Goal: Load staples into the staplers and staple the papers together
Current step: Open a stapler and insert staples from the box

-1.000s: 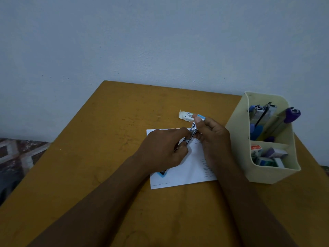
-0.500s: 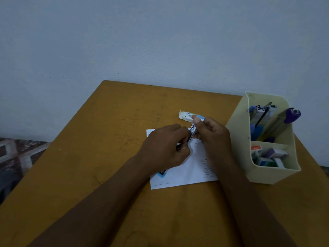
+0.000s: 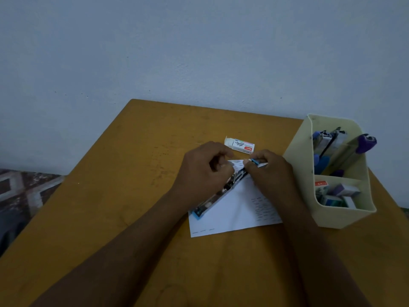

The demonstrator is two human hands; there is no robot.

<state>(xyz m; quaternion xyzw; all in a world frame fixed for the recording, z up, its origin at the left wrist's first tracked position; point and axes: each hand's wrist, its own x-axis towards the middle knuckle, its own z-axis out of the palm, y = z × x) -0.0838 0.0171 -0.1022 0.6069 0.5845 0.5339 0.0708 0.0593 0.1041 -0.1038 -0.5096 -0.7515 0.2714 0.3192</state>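
**Loading stage: opened stapler held across the sheet**

Head view. An opened stapler [image 3: 218, 194] lies aslant on a sheet of paper [image 3: 239, 209] near the middle of the tabletop [image 3: 132, 185]. One blue end points toward the near left corner of the sheet and the other toward the far edge. The right hand [image 3: 270, 173] pinches the far blue end between thumb and fingertips. The left hand [image 3: 205, 171] has its fingers curled over the metal channel; whether it grips a strip of staples cannot be told. A box of staples [image 3: 240, 145], flap open, lies just beyond both hands, toward the far edge.

Judged step: loading, with stapling not yet begun. The next move likely calls for seating a strip straight in the channel, then closing the top while the base is steadied.

Room: an organizer [image 3: 296, 156] holding spare staplers [image 3: 363, 142] and small boxes [image 3: 345, 192] stands close beside the right forearm at the right edge. An outward swing there would be cramped. The left half of the tabletop offers open room, and the far edge meets a wall [image 3: 199, 52].
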